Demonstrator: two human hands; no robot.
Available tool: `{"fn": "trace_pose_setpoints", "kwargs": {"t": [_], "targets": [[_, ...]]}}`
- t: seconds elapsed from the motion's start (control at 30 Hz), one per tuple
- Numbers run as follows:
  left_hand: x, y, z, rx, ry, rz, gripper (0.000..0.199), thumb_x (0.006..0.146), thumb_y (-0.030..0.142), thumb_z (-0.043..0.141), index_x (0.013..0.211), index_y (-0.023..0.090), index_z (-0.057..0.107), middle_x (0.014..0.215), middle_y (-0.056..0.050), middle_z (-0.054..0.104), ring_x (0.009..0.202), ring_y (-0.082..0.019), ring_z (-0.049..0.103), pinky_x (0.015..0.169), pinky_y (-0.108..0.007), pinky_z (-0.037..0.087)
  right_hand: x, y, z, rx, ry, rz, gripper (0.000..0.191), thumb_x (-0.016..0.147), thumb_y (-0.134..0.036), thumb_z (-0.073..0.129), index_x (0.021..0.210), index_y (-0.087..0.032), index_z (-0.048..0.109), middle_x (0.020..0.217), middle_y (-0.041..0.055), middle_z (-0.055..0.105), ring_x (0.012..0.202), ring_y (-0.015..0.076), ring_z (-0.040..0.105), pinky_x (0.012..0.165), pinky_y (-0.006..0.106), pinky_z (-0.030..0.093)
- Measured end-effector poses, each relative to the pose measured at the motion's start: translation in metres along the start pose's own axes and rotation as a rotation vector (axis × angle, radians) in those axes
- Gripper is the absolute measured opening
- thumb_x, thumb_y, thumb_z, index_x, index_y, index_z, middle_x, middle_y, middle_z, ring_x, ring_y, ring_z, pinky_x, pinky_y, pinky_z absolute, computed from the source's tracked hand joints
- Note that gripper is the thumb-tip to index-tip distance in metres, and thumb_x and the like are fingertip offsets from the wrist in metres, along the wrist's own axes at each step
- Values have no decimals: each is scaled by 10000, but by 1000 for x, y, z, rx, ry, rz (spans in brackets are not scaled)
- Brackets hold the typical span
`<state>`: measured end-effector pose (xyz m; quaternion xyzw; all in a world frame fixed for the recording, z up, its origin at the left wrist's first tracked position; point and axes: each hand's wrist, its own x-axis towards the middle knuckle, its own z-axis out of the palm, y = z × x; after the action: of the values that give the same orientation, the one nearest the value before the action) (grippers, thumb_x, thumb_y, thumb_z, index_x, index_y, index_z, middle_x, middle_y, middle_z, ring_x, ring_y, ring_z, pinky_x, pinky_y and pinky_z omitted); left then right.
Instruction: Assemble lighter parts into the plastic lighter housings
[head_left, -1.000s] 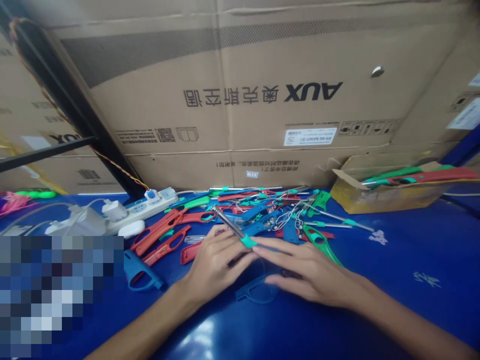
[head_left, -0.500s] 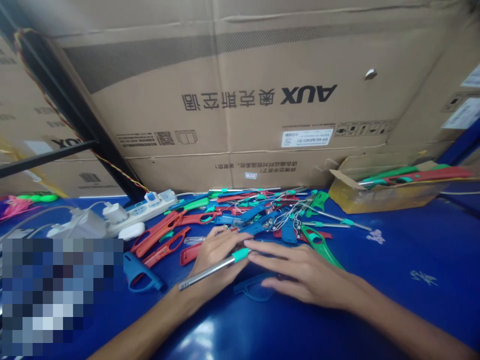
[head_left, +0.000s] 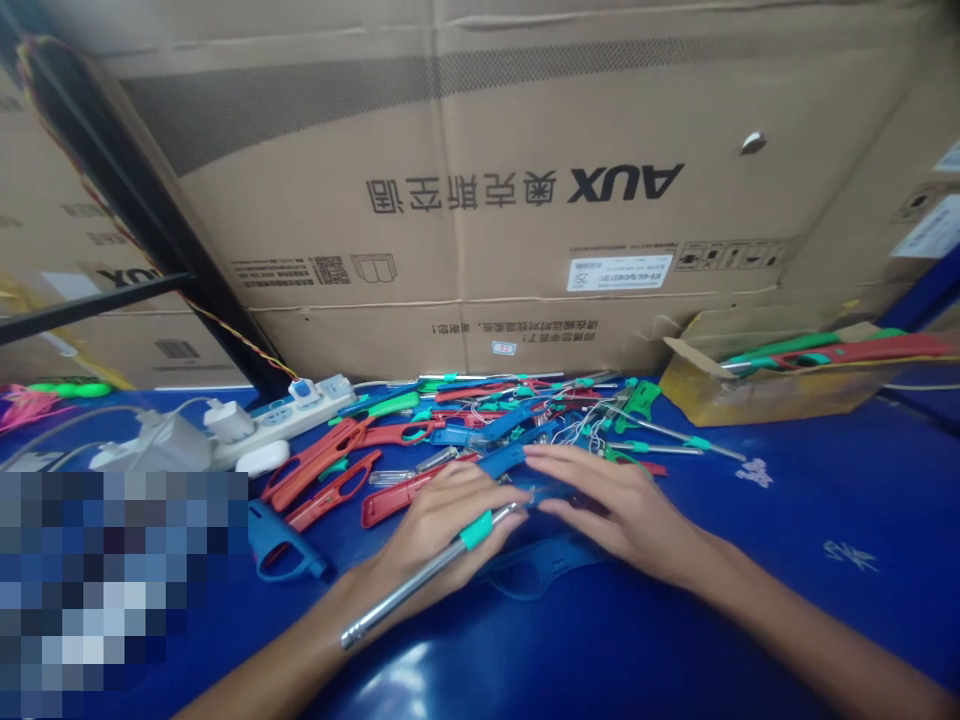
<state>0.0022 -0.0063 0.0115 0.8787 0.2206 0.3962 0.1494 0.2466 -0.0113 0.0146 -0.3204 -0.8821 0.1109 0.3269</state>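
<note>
Two hands nearly meet above the blue worktop (head_left: 750, 590), in front of a heap of lighter parts. The left hand (head_left: 450, 515) is partly closed, pinching the upper end of a metal tube (head_left: 405, 595) with a green collar (head_left: 476, 531); the tube slants down across the hand towards the wrist. The right hand (head_left: 630, 505) is half curled, its thumb and fingers parted around something bluish, too blurred to tell whether gripped. Beneath them lies a blue handle shell (head_left: 551, 562), partly hidden by the hands. Red handle shells (head_left: 319, 465), metal tubes and white wires (head_left: 592, 430) crowd the space just beyond, hemmed in by a power strip (head_left: 322, 405) with plugs, an open carton (head_left: 780, 395) holding red and green pieces, and a printed cardboard panel (head_left: 480, 120) behind.
</note>
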Motion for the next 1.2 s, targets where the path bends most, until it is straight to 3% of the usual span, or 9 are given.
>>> {"fn": "trace_pose_setpoints", "kwargs": {"t": [0.23,0.43,0.63,0.87,1.2], "targets": [[-4,0,3,-70,19,-30,295,940,170,627,1232,196,594,997,-59,738,860,-167,690,868,-341,500,0,-2,7,90,-20,-68,250,995,-283,533,1208,-213,645,1069,63,746,933,164,705,790,304,583],[-6,3,3,-127,93,-105,134,897,203,691,1017,193,632,863,-24,716,788,-150,647,771,-282,521,1,-4,5,124,-47,-28,226,1007,-296,506,1117,-197,676,957,50,740,830,144,676,708,281,532],[-9,2,3,-240,66,-246,215,843,306,777,1020,222,688,891,-13,716,788,-143,664,745,-265,525,2,-8,2,160,-7,-21,200,992,-310,540,1052,-198,695,882,37,731,746,132,644,653,264,494],[0,3,1,-317,-22,-93,229,848,330,771,1026,195,720,847,-31,714,771,-142,659,776,-285,521,1,-11,4,218,-72,-39,207,979,-327,574,1084,-196,695,874,20,738,709,108,642,623,237,466],[-4,8,1,-397,-65,-212,281,803,240,815,1019,187,642,967,-30,634,857,-141,609,802,-269,494,0,-17,7,290,-2,-25,198,943,-269,609,1063,-161,725,688,1,683,542,76,544,492,207,405]]}}
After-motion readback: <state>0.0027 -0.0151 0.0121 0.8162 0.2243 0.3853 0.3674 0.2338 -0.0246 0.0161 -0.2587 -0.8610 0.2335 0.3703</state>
